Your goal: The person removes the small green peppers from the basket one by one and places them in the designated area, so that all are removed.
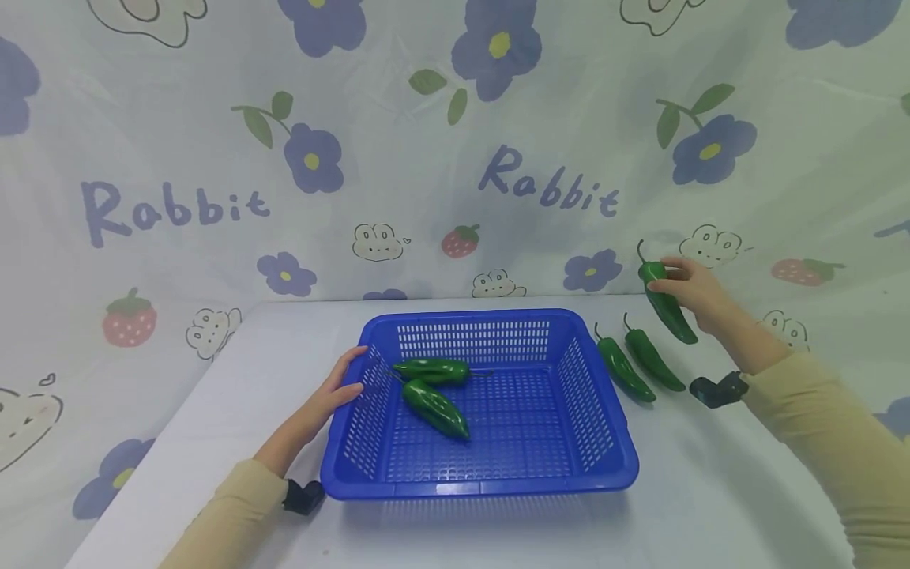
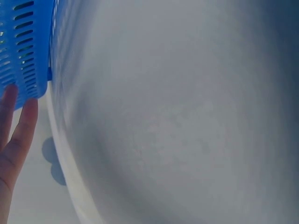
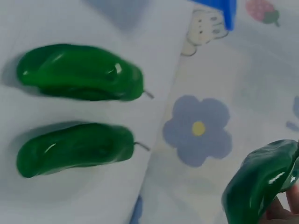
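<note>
Green pepper [image 1: 667,304] pinched aloft in right hand [image 1: 693,291]; left hand [image 1: 340,390], fingers straight, touches basket [image 1: 490,482].

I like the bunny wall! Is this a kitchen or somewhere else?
Probably not a kitchen: it looks like a set-up table for a sorting exercise. A cartoon cloth hangs behind as a backdrop, and the white table bears only a blue basket and green peppers.

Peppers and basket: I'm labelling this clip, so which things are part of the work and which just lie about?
In use: held pepper, right hand, basket, left hand, two peppers inside, two on table.
Lying about: flowered cloth.
</note>
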The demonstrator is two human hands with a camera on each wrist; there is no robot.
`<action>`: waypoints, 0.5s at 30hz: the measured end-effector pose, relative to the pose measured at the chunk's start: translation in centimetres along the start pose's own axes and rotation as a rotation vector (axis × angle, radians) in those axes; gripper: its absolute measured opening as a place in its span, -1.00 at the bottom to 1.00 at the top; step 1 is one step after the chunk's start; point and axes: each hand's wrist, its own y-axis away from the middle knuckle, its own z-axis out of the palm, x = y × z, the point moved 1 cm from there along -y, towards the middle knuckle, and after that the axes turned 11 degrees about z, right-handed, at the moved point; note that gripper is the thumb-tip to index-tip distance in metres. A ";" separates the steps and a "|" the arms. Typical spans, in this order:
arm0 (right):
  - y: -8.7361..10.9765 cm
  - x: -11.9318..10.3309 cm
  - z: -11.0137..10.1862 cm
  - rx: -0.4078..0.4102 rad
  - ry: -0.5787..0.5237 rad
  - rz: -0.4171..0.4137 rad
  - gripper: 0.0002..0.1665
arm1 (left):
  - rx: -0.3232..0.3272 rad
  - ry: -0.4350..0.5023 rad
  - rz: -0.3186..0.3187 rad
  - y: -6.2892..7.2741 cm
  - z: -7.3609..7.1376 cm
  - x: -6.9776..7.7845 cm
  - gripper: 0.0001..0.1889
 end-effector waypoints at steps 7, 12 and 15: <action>-1.0 2.5 -0.1 0.051 0.017 0.010 -0.14 | 0.002 -0.008 -0.007 0.0 0.0 0.0 -0.31; -1.6 3.8 0.0 0.084 0.035 0.025 -0.14 | 0.003 0.000 -0.009 0.0 0.0 0.1 -0.31; -2.0 4.5 0.2 0.124 0.059 0.016 -0.18 | 0.002 0.002 -0.007 0.0 0.0 0.2 -0.31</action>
